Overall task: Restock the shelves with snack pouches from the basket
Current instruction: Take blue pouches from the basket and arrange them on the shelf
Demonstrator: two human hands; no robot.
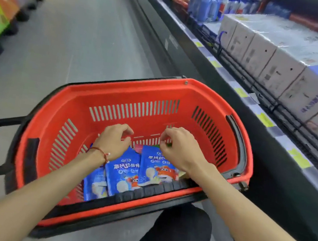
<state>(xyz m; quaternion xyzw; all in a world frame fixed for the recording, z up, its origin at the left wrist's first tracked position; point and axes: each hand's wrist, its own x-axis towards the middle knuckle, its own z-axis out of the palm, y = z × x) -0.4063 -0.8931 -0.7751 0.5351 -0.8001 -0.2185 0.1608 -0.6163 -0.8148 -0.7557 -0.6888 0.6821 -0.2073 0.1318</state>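
Grey aisle floor (96,37) runs past a dark chiller shelf (217,71) on the person's right, and the picking step is in hand. The left hand (114,140) has its fingers (126,129) curled narrow over the top edge of a blue snack pouch (122,173), touching it; whether they grip it yet I cannot tell. The right hand (179,147) pinches its fingers (164,139) close at the top of a second pouch (157,168). Both pouches stand at the near wall of the red basket (57,115), with a third (93,186) low at the near left corner. Next, I judge, each pouch needs a firm pinch, a lift clear of the rim, and a carry rightward to the shelf beside the wrapped cartons (279,61).
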